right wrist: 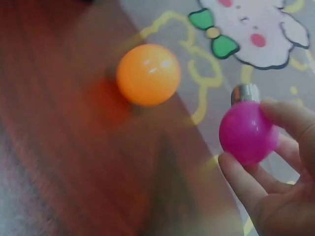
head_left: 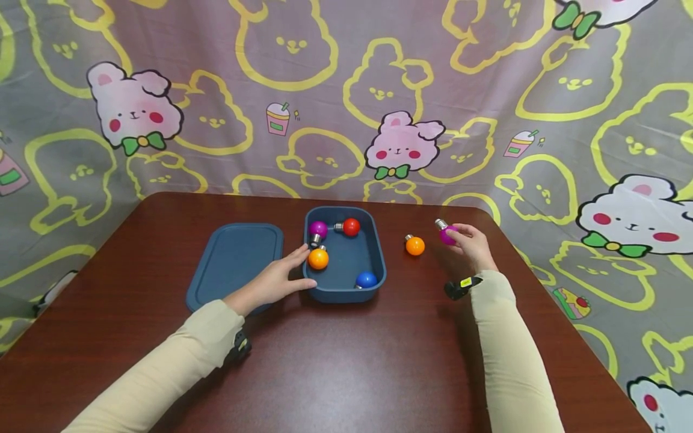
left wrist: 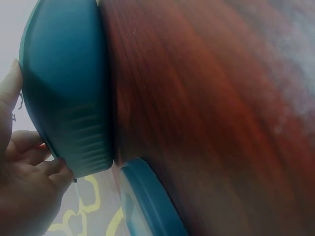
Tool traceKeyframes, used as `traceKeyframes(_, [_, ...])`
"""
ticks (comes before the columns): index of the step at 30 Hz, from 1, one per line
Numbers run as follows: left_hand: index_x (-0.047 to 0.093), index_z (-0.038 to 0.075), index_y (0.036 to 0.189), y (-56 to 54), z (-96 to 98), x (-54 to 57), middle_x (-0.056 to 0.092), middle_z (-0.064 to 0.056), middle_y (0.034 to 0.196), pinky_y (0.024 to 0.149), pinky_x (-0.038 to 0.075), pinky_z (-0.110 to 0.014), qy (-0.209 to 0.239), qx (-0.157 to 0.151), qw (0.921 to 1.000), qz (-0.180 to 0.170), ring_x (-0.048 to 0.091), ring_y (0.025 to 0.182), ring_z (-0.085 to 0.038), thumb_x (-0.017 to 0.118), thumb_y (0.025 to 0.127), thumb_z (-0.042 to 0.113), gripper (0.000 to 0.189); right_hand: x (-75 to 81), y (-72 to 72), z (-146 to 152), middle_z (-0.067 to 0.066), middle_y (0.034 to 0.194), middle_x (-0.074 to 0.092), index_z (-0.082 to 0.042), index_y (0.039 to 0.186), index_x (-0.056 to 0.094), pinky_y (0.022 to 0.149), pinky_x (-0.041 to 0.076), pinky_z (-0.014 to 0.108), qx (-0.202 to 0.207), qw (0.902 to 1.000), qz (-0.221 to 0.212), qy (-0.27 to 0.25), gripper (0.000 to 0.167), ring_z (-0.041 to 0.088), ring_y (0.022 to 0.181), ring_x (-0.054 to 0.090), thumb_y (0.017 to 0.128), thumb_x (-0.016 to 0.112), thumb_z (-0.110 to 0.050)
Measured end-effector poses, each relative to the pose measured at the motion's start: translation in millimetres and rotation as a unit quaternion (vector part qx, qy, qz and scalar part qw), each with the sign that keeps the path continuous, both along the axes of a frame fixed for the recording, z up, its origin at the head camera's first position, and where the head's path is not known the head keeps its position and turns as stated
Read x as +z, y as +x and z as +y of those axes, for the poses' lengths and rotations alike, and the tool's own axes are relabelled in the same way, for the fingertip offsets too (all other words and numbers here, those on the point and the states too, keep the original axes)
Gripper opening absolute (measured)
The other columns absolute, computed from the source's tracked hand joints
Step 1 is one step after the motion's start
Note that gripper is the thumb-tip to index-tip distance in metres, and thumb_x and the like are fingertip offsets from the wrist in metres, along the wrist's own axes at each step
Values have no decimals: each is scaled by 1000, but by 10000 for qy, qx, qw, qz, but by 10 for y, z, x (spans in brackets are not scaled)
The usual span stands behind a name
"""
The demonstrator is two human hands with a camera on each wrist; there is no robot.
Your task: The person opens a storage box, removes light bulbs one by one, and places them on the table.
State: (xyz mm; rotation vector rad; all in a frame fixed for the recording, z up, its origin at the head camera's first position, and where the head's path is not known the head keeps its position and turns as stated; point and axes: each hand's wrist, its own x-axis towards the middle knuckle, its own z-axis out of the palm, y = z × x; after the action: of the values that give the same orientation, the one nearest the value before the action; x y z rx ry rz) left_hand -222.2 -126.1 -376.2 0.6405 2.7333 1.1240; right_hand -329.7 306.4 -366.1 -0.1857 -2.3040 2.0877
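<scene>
The right hand (head_left: 470,245) pinches a purple bulb (right wrist: 246,137), keeping its base (right wrist: 244,93) free, near the orange bulb (head_left: 415,246); the left hand (head_left: 276,279), fingers loosely extended, touches the box (head_left: 346,296) (steadying it, I'd guess).

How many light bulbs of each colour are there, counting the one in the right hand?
Purple bulbs: 2
Orange bulbs: 2
Red bulb: 1
Blue bulb: 1
Total: 6
</scene>
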Motion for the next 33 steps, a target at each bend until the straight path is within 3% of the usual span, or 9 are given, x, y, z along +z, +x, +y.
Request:
traceKeyframes(3, [27, 3, 144, -2, 0, 0, 16, -9, 151, 102, 23, -52, -20, -5, 10000, 10, 21, 134, -31, 65, 85, 36, 78, -65, -4, -30, 13, 104, 50, 10, 128, 43, 85, 45, 37, -106, 9962, 69, 858, 49, 5, 71, 59, 88, 63, -13])
traceKeyframes(8, [27, 3, 144, -4, 3, 0, 16, -9, 151, 102, 23, -52, -48, -7, 10000, -5, 21, 134, -31, 65, 85, 37, 78, -135, -1, -79, 25, 111, 52, 10, 127, 46, 71, 50, 21, -148, 9811, 57, 1929, 50, 16, 76, 59, 87, 64, -14])
traceKeyframes(11, [27, 3, 144, -3, 6, 5, 16, -9, 151, 102, 23, -53, -34, 4, 10000, -23, 20, 134, -31, 65, 85, 36, 78, -189, -33, -93, 28, 113, 53, 9, 126, 48, 73, 49, 23, -158, 9692, 9, 2457, 51, 27, 87, 57, 86, 66, -17])
traceKeyframes(14, [27, 3, 144, 1, 6, 10, 16, -9, 151, 102, 23, -53, -32, 10, 10000, -27, 21, 134, -32, 65, 85, 36, 78, -231, -67, -106, 28, 114, 53, 8, 125, 49, 83, 47, 35, -115, 9590, 2, 2832, 51, 35, 96, 52, 86, 66, -19])
traceKeyframes(19, [27, 4, 145, 9, 9, 16, 16, -9, 151, 102, 23, -53, -34, 34, 10000, -58, 20, 134, -31, 66, 85, 34, 77, -273, -107, -125, 29, 115, 52, 8, 123, 50, 90, 42, 44, -65, 9515, 71, 3076, 49, 40, 102, 49, 84, 67, -18])
traceKeyframes(29, [27, 4, 145, 1, 7, 18, 16, -9, 151, 102, 24, -52, -79, 38, 9999, -63, 22, 134, -30, 65, 84, 42, 81, -312, -152, -163, 28, 117, 50, 5, 125, 49, 92, 40, 46, 101, 9483, 99, 3171, 49, 41, 105, 48, 85, 67, -16])
traceKeyframes(33, [27, 4, 145, -2, 10, 13, 17, -9, 151, 102, 24, -52, -77, 32, 10000, -35, 21, 134, -31, 66, 84, 39, 80, -298, -141, -180, 29, 118, 50, 5, 126, 47, 93, 39, 46, 110, 9479, 116, 3181, 51, 41, 106, 47, 85, 67, -14])
